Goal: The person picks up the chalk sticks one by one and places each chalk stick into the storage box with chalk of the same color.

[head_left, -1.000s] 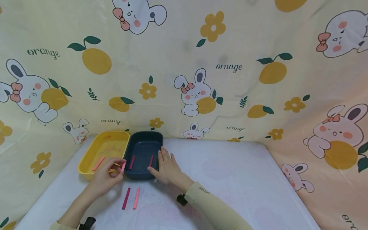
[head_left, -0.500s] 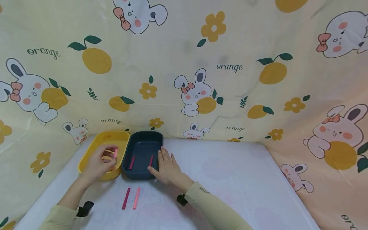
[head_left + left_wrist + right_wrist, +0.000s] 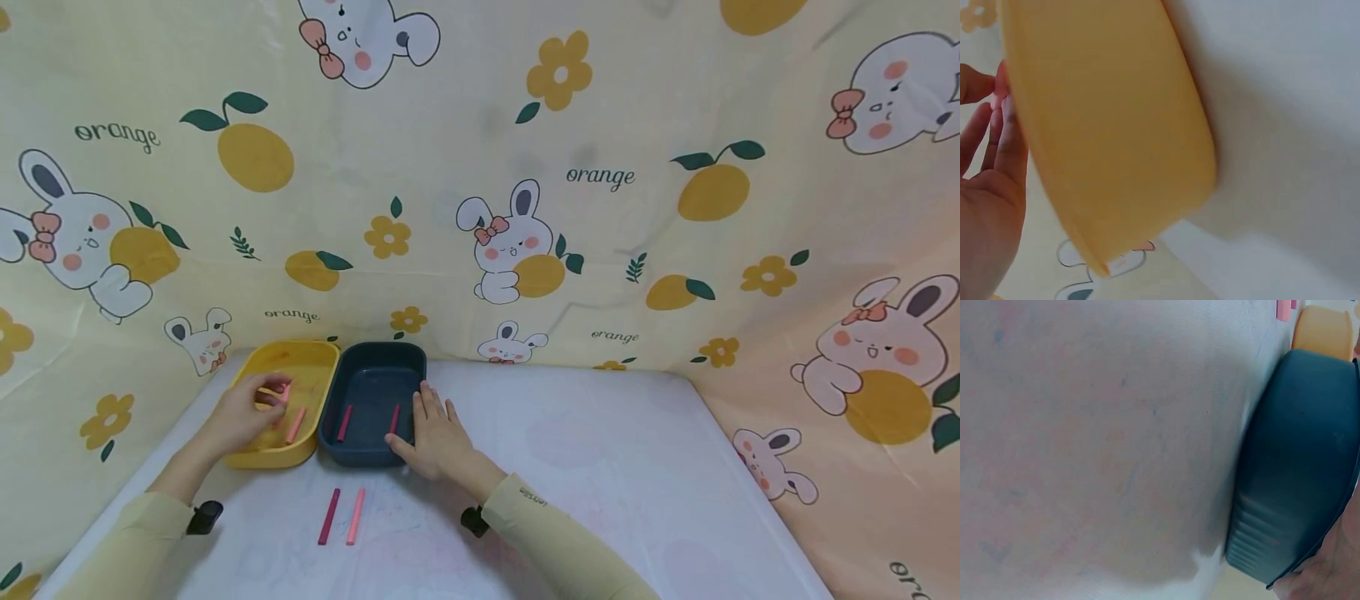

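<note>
Sticks, pink and dark red, sorted between two trays at the far left of the worktop point(image 3: 600, 467).

Left hand point(image 3: 243, 412) is over the yellow tray point(image 3: 262, 454), fingers curled, pinching a light pink stick point(image 3: 285, 390) at its tip above the tray floor. The left wrist view shows only the tray's outer wall point(image 3: 1110, 137) and fingertips with a trace of pink between them; the grip itself is not resolved there. A second light pink stick point(image 3: 296, 425) lies loose in the same tray, just right of the hand, long axis running near to far with a slight lean to the right.

Right hand point(image 3: 435, 437) rests flat, fingers straight, against the right wall of the dark blue tray point(image 3: 367, 457); it holds nothing. The right wrist view confirms contact at that wall point(image 3: 1297, 469). Two dark red sticks point(image 3: 344, 422) point(image 3: 394, 418) lie inside the blue tray, well apart, both near to far.

Key relation: two sticks remain on the worktop just near of the trays, side by side and almost touching, long axes near to far. The dark red loose stick point(image 3: 328, 517) is on the left, the light pink loose stick point(image 3: 356, 517) on the right. They lie near and to the right of the left hand, near and to the left of the right hand. Judgement: the right hand is somewhat nearer to the pair and is free; the left is occupied over the yellow tray.
</note>
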{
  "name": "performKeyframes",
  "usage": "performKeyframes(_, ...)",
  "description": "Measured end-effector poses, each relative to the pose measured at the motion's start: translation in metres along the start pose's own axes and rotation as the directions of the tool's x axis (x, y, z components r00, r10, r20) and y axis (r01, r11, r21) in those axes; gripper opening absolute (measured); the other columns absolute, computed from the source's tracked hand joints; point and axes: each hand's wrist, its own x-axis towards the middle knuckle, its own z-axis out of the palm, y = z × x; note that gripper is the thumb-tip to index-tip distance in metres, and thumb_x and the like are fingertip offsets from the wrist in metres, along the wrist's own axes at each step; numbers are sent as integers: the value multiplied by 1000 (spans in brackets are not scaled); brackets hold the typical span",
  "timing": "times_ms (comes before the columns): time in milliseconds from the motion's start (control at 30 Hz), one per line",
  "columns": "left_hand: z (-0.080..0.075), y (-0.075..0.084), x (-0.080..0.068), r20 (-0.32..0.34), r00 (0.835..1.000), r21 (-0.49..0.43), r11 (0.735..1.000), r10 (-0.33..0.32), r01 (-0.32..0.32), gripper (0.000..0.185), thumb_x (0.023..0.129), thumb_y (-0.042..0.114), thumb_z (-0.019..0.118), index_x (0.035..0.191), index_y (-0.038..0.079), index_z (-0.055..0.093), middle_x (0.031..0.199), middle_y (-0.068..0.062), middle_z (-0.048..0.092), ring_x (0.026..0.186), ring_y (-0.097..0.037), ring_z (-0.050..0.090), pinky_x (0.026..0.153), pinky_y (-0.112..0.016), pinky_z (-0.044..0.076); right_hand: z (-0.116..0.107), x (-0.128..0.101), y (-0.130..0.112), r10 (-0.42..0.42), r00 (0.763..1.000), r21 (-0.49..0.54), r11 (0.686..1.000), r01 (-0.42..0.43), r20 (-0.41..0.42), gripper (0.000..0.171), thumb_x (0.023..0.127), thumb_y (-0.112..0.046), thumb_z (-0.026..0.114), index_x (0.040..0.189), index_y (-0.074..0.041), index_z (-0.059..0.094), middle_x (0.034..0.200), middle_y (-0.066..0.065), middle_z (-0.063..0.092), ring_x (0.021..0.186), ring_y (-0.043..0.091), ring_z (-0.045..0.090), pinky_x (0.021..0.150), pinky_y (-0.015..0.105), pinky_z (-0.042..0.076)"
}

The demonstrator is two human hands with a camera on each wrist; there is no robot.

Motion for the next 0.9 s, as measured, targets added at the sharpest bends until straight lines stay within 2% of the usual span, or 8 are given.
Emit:
performKeyframes(233, -1, -22, 13, 119, 990, 44, 997, -71, 66, 43, 96, 3, 68, 135, -8, 56, 121, -25, 61, 99, -31, 64, 79, -31, 56, 2, 2, 2, 2, 1000, 5, 1000, -2, 3, 95, 102, -71, 37, 165, -2, 18, 174, 14, 6, 160, 27, 13, 127, 49, 13)
performKeyframes(433, 0, -34, 18, 210, 973, 17, 996, -94, 92, 36, 95, -2, 64, 130, -11, 58, 116, -26, 61, 97, -33, 62, 76, -34, 57, 3, 3, 1, 9, 1000, 11, 1000, -9, 7, 96, 102, -72, 37, 165, -2, 18, 174, 13, 4, 160, 26, 12, 128, 49, 12)
performKeyframes(733, 6, -42, 23, 252, 963, 88, 994, -90, 70, 25, 96, 1, 66, 121, -4, 68, 112, -19, 66, 100, -33, 60, 90, -47, 56, 4, 3, 2, 6, 1000, 12, 1000, -6, -2, 95, 102, -70, 39, 164, -2, 19, 174, 14, 6, 160, 26, 13, 127, 50, 13)
performKeyframes(900, 9, -42, 25, 271, 954, 135, 986, -128, 95, 22, 95, 2, 67, 117, 0, 71, 107, -14, 67, 97, -30, 58, 88, -45, 54, 4, 4, 2, 8, 1000, 10, 1000, -8, 0, 95, 102, -70, 39, 165, -2, 20, 174, 13, 6, 160, 26, 13, 127, 50, 13)
